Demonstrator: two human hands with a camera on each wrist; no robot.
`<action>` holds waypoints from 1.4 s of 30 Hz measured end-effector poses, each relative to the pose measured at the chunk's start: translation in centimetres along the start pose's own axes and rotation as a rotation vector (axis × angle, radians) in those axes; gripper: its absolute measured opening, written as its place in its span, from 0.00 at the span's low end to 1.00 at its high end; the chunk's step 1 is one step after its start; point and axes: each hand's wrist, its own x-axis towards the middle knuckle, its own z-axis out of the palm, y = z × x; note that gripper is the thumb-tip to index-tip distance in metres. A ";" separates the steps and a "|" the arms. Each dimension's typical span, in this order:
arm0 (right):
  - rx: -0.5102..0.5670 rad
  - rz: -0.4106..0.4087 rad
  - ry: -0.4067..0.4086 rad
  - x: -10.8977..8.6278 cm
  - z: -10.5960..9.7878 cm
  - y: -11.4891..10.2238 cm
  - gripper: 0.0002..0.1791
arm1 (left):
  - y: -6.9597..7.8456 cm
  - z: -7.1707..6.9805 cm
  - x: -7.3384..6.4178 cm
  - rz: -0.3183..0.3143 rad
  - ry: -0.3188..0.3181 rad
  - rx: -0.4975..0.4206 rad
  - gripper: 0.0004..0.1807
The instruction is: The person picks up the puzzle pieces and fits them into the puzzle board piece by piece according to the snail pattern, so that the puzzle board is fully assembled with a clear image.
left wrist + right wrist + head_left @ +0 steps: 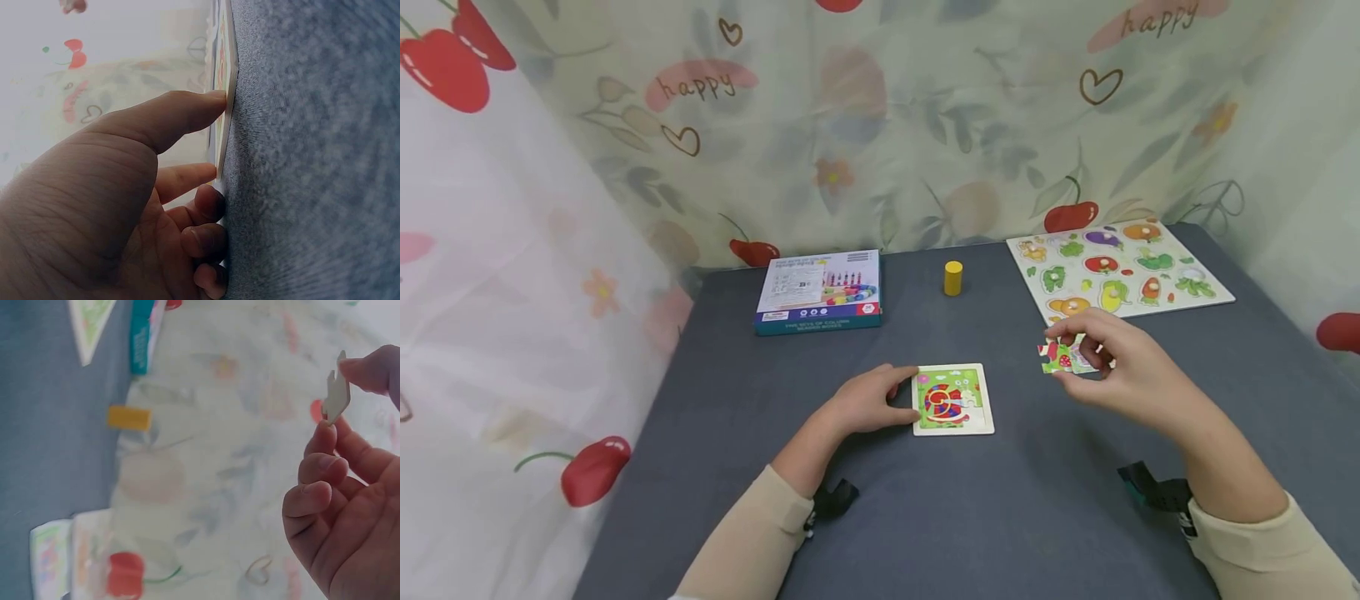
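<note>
In the head view, a small square puzzle tray (955, 432) with a colourful snail picture lies on the dark cloth. An unfilled pale area shows at the picture's lower right. At its left edge, my left hand (868, 400) touches the frame with extended thumb and index finger; the left wrist view shows the other fingers curled beside it. To the right, my right hand (1123, 367) pinches a jigsaw piece (1054, 357) with a red and green print, raised above the table. The right wrist view shows the held piece (339, 397) nearly edge-on, its pale back visible.
A flat box (818, 293) lies at the back left. Right of it stands a yellow cylinder (952, 278). A vegetable puzzle board (1213, 292) lies at the back right, beyond my right hand. Patterned curtains (910, 125) hang behind the table.
</note>
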 end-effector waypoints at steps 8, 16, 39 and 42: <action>0.046 -0.067 -0.083 2.8 0.9 -1.9 0.23 | 0.1 0.0 -0.1 0.010 0.009 0.016 0.42; 0.072 -0.035 -0.149 3.3 2.8 -2.3 0.20 | 0.1 0.1 -0.1 0.021 0.013 0.014 0.41; 0.008 0.227 -0.443 3.1 8.8 1.1 0.19 | 0.5 0.0 -0.1 0.001 0.006 0.011 0.42; 0.000 0.225 -0.482 3.1 9.4 1.7 0.18 | 0.4 0.0 -0.1 -0.006 0.005 0.011 0.42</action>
